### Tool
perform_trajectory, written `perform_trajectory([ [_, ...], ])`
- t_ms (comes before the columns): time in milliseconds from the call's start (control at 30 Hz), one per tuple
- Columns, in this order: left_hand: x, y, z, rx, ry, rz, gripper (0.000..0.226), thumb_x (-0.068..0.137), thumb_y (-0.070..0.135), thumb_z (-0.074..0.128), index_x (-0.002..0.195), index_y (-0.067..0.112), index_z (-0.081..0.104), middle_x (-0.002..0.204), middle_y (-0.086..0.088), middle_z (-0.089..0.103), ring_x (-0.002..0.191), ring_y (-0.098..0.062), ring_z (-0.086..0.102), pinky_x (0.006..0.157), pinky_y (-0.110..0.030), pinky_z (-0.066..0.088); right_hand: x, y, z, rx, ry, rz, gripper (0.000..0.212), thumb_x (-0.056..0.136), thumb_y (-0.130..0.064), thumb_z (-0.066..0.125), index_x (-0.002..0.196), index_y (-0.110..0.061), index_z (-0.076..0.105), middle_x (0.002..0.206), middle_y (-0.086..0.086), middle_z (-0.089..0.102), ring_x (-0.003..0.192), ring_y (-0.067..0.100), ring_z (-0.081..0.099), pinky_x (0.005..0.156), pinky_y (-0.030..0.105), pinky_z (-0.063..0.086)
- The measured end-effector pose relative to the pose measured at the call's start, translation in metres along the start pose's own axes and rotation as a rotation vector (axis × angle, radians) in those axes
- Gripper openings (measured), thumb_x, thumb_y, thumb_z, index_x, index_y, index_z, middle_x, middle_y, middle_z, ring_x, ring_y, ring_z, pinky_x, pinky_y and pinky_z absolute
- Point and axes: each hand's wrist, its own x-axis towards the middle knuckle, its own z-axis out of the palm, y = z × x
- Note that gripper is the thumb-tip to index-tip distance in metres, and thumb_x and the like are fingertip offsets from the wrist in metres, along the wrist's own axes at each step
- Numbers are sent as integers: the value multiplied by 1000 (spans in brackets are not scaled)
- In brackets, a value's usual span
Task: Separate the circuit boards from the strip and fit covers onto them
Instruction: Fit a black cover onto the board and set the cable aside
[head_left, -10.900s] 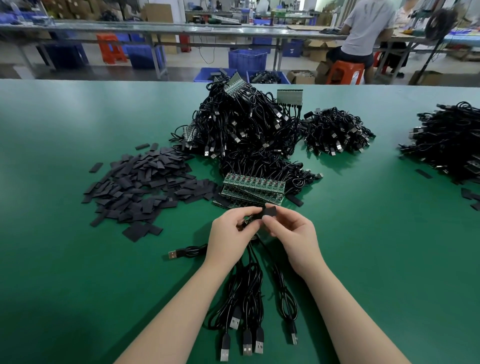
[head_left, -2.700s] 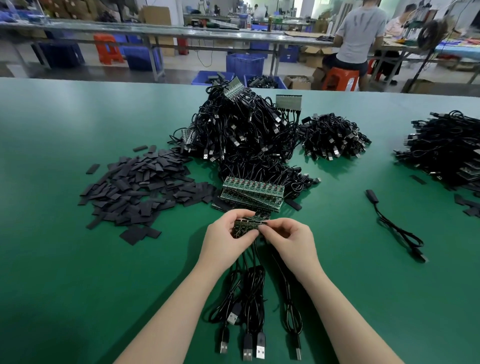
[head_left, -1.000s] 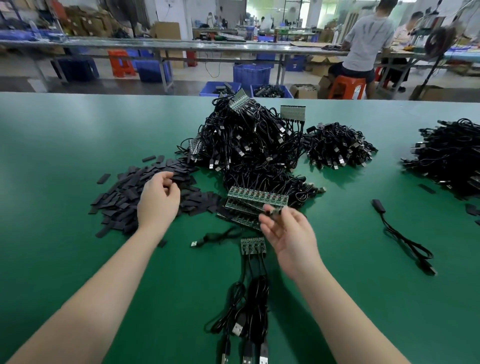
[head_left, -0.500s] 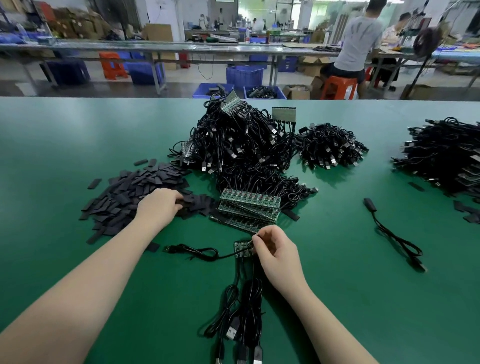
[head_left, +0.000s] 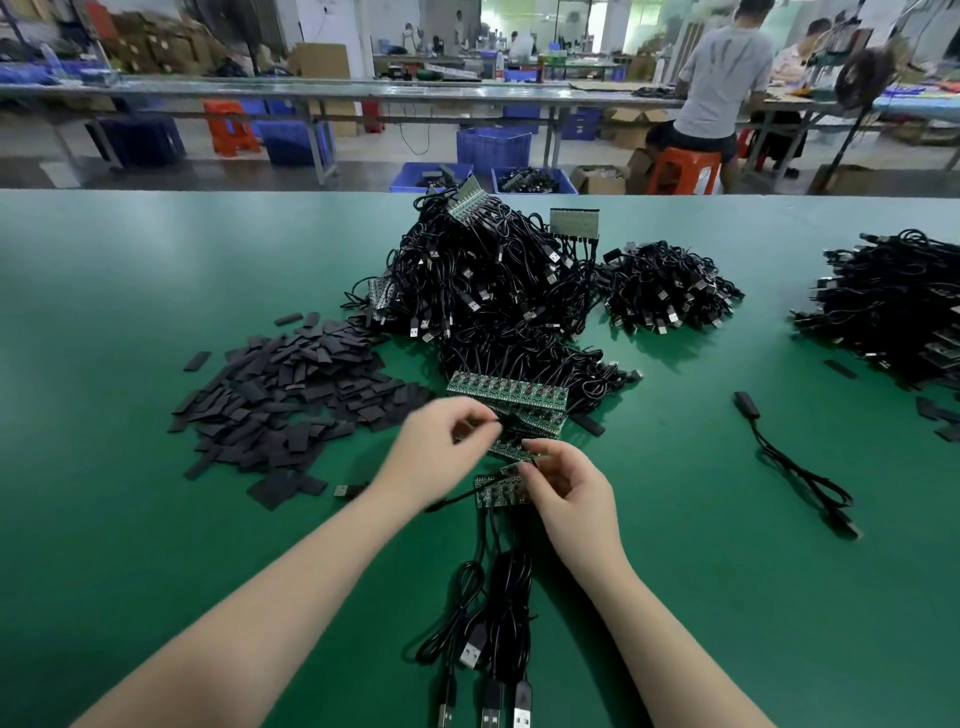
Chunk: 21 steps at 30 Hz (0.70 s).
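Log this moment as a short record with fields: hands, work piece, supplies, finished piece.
left hand: pinches a black cover
right hand: pinches a small board by the short strip
strip cables: trail toward the person
covers: loose heap, left
uncut strips: stacked behind the hands
covered cable: lies alone, right
table: green

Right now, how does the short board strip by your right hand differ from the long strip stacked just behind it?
The short strip has only a few boards; the long strip runs many boards wide. The short strip lies alone on the green table, its cables trailing toward the person; the long strip sits on a stack, cables running back into the black pile. The right hand touches the short strip; nothing touches the long one. Both are green with cables attached.
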Motion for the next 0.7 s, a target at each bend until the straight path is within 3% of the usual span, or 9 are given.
perform_trajectory([
  [167,-20,-3,43,-147,6,-86,22,91,28,65,82,48,62,85,27,68,83,7,63,78,-18,51,1,1,-1,28,0,34,27,90,-12,69,107,-33,72,84,-4,72,76,8,65,71,21,52],
  [300,-31,-13,49,-115,96,-117,10,91,33,63,94,40,70,86,27,70,83,7,64,76,-20,53,-2,-2,-1,81,20,35,17,90,-12,69,99,-25,77,89,-9,76,85,5,70,77,19,53],
  [400,-35,-10,48,-149,80,-80,16,91,31,63,98,44,70,89,29,69,84,6,65,75,-18,53,-2,-3,-2,79,60,56,10,88,-17,73,93,-23,79,89,-10,76,88,5,70,80,21,54],
  [533,-38,-5,44,-205,67,-85,31,84,31,73,94,60,64,87,29,67,82,5,64,74,-8,48,-1,-3,-6,138,83,92,8,90,-18,72,90,-24,78,72,-14,72,71,2,65,69,20,51],
  [700,-39,-3,45,-224,75,-90,31,79,28,78,97,51,68,82,27,69,78,4,64,73,-8,48,-1,-3,-6,223,82,98,12,91,-12,69,93,-21,77,61,-15,66,58,-2,60,60,12,48],
])
